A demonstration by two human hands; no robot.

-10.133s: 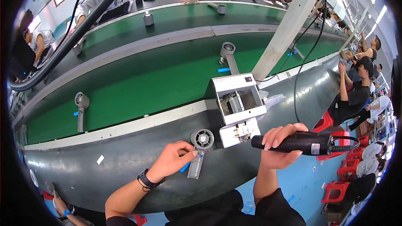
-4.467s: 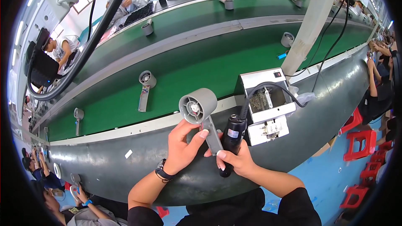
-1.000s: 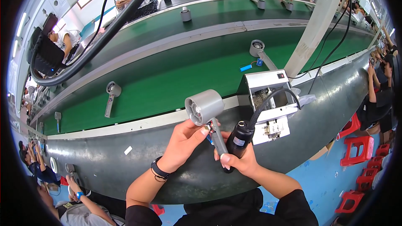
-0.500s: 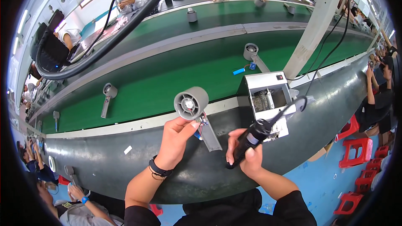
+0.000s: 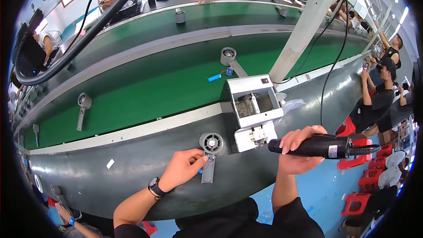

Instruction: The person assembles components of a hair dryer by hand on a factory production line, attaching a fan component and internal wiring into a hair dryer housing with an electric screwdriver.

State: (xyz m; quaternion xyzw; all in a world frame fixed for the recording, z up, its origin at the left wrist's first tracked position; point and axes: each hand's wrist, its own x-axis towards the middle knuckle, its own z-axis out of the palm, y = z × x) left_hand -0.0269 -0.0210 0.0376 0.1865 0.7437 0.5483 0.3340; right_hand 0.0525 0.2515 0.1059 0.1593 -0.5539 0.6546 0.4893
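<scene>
Grey plastic fan unit [image 5: 209,150], a short round drum with a dark grille face and a flat grey handle-like stem running down from it, lies on the dark grey front ledge [image 5: 132,172] of the conveyor, just left of the white box-shaped machine [image 5: 254,105]. Far left of that machine, two more such grey units lie on the green belt [image 5: 145,88]: a small one [image 5: 36,131] near the left rim and a larger one [image 5: 83,105] further in. The left hand [image 5: 181,172] comes up from the lower edge, a black watch [image 5: 155,187] on its wrist, its fingers bent with the tips pinching the stem of the fan unit just below the drum. Above and behind the machine a fourth grey unit [image 5: 229,58] rests on the belt, with a small blue piece [image 5: 214,78] beside it, and further back a fifth, a grey drum [image 5: 179,16], stands on the far belt; five of these units can be counted in all. The white machine is one of a kind, its top open on a tray of small metal parts. Right of it, the right hand [image 5: 299,147] is wrapped closed around a black powered screwdriver [image 5: 317,146], held level with its tip close to the machine's lower front and a black cable trailing off its right end. Beyond, red plastic stools [image 5: 368,180] stand on the blue floor.
</scene>
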